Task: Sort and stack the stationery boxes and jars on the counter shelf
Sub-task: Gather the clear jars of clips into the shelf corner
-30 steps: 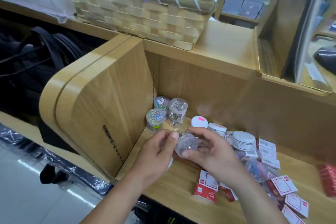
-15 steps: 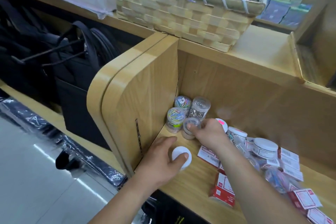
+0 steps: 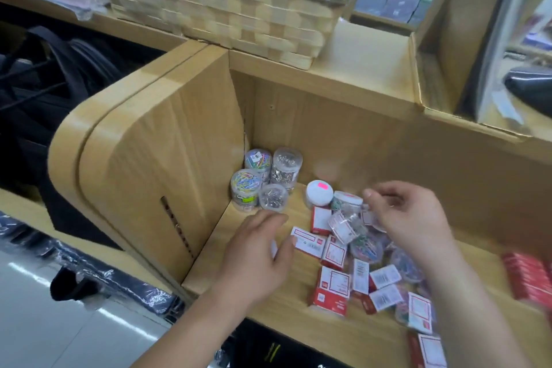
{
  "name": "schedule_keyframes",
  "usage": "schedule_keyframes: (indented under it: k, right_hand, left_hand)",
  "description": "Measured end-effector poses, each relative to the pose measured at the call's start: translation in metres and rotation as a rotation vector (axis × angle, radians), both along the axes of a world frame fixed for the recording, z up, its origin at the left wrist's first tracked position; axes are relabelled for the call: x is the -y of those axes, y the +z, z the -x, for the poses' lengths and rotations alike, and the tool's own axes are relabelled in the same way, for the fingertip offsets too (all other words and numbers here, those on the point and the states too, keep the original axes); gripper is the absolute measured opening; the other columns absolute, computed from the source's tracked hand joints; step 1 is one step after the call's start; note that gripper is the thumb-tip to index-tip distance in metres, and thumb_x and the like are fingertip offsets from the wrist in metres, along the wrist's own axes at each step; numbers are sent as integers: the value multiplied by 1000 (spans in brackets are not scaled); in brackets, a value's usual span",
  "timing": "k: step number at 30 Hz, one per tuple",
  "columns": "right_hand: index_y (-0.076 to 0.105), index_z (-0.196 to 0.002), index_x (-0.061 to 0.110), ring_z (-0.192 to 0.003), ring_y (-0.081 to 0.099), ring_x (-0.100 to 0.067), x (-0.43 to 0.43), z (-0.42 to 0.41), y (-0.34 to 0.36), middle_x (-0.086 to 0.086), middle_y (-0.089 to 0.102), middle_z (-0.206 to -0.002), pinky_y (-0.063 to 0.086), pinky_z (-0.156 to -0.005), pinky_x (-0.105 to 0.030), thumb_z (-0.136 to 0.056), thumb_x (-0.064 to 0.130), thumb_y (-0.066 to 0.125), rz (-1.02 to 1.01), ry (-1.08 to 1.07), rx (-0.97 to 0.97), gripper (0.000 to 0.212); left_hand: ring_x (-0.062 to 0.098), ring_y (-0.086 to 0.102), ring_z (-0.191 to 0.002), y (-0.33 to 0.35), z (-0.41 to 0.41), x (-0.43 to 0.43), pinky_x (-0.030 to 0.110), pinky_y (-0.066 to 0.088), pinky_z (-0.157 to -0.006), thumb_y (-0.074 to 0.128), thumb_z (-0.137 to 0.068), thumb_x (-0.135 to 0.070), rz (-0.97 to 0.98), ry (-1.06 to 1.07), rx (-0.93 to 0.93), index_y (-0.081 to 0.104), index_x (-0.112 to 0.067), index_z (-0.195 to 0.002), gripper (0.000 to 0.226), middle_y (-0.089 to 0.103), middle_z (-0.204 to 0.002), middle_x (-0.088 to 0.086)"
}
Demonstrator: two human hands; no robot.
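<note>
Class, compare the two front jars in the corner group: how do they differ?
The left jar holds multicoloured clips; the right jar holds silver ones. The left jar is taller; the right jar is shorter. Both are clear, upright and side by side.

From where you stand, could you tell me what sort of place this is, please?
Probably a stationery shop counter: clip jars grouped in the corner, red boxes piled beside them, a basket of folders above.
</note>
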State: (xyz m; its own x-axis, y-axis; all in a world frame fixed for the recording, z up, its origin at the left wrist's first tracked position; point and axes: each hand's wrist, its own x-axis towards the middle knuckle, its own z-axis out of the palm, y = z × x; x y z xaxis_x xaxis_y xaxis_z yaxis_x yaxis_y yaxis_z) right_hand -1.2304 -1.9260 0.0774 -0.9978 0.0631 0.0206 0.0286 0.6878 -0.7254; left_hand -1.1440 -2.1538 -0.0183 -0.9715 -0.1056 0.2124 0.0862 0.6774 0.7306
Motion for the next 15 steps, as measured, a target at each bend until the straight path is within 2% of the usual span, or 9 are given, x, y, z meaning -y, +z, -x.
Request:
schedule_keyframes:
  k: [2, 4, 8, 10, 12, 15]
  right_hand:
    - [72, -85, 26, -76, 66, 1, -17, -9, -8, 18, 69, -74, 50, -68, -22, -88, 31, 73, -53, -3, -24, 7]
    - [70, -82, 32, -74, 63, 9, -27, -21, -16, 25, 67, -73, 49, -66, -17, -89, 26, 72, -48, 5, -63, 10]
    - [70, -85, 34, -80, 64, 4, -45, -41, -26, 23, 70, -82, 54, -73, -28, -89, 19, 72, -9, 7, -99, 16]
    - [74, -89, 31, -83, 66, 1, -53, -49, -30, 21, 72, -86, 56, -77, -32, -88, 16, 72, 48, 8, -84, 15]
    - [75, -90, 30, -85, 66, -1, -57, -55, -31, 19, 73, -88, 56, -80, -35, -88, 17, 73, 41, 22, -88, 13]
    - [70, -88, 42, -85, 67, -3, -54, -59, -34, 20, 72, -85, 55, -76, -29, -86, 23, 76, 81, 61, -55, 19]
  left_hand:
    - [11, 59, -117, 5, 12, -25, 31, 50, -96, 64, -88, -36, -49, -121, 1, 64, -27, -126, 39, 62, -125, -12]
    - [13, 58, -118, 8, 27, -45, 30, 48, -98, 65, -85, -37, -19, -208, 24, 63, -24, -130, 46, 61, -128, -8]
    - [22, 56, -118, 12, 59, -75, 37, 47, -96, 70, -81, -50, 175, -245, 41, 56, -24, -138, 64, 62, -128, -2]
    - [23, 53, -119, 12, 67, -84, 35, 43, -94, 72, -83, -50, 283, -222, 47, 54, -28, -139, 64, 63, -127, -4]
    - [22, 54, -112, 10, 69, -86, 34, 42, -86, 73, -81, -50, 285, -201, 37, 59, -31, -129, 54, 63, -116, -6]
    - [20, 56, -103, 8, 57, -78, 36, 47, -85, 73, -75, -51, 177, -189, 18, 62, -32, -117, 47, 60, -106, -9]
